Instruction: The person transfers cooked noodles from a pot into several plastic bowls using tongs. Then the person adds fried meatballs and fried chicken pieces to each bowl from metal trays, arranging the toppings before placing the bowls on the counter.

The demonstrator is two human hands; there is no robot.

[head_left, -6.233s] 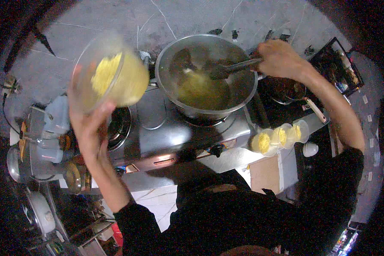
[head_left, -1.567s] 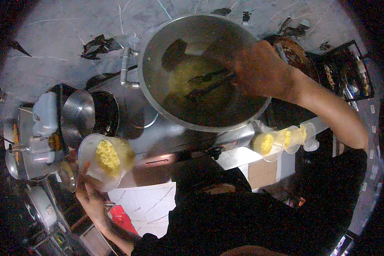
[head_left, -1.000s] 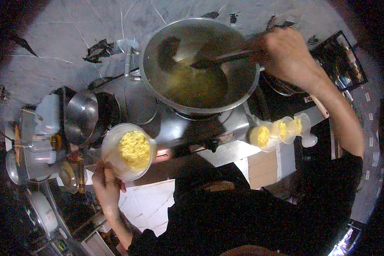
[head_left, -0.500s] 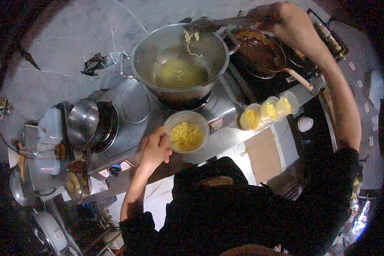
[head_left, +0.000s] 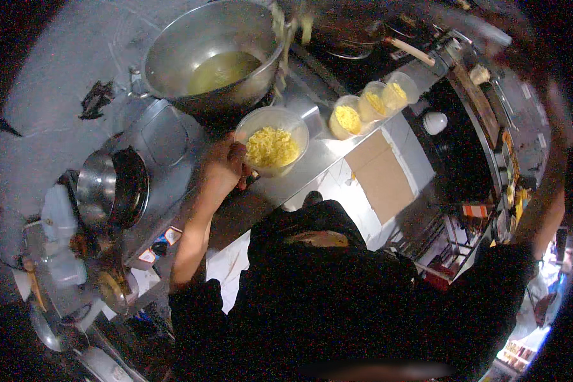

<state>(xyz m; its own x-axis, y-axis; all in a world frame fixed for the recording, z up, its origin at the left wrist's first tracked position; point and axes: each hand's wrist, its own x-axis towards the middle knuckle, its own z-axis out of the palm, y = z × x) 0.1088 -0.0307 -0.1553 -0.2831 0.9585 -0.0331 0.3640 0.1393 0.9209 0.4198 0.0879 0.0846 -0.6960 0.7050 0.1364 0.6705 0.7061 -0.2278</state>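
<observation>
head | gripping tub [head_left: 293,118] of noodles [head_left: 272,148] with left hand [head_left: 224,169] curled closed, just in front of pot [head_left: 235,99] | not making out grip of blurred right hand [head_left: 519,48] | probably portioning; next likely calling for steady tub under dangling strands [head_left: 279,28]

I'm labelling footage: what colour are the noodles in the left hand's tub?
The noodles are yellow, seen best in the head view.

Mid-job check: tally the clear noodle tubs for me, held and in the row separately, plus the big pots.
Clear tub with yellow noodles, held in the left hand: 1
Clear tubs with yellow noodles, in the row: 3
Big metal pot: 1
Total: 5
</observation>
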